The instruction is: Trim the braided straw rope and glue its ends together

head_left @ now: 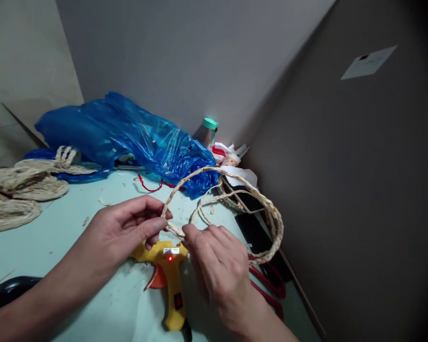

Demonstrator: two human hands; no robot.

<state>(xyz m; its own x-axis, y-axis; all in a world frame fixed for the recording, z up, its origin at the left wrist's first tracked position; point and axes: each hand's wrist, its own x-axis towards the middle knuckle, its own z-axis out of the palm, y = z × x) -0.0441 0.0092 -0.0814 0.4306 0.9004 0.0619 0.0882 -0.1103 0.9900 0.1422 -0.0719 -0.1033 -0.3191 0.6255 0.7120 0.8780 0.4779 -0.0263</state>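
Note:
A long braided straw cord (276, 223), pale and looped into wide coils, hangs above the table between my hands. My left hand (133, 225) pinches it between thumb and fingers at the left end of the loop. Close by, my right hand (217, 268) grips the cord with its fingers curled round it; the exact hold is hidden by the knuckles. Beneath both hands lies a yellow glue gun (173, 285) with an orange trigger, its red light lit.
Woven straw slippers (24, 187) lie at the left beside a crumpled blue plastic bag (128, 133). Behind stands a bottle with a teal lid (209, 124). Red-handled scissors (271, 285) and a dark flat object (251, 228) lie at the right, near the wall (356, 190).

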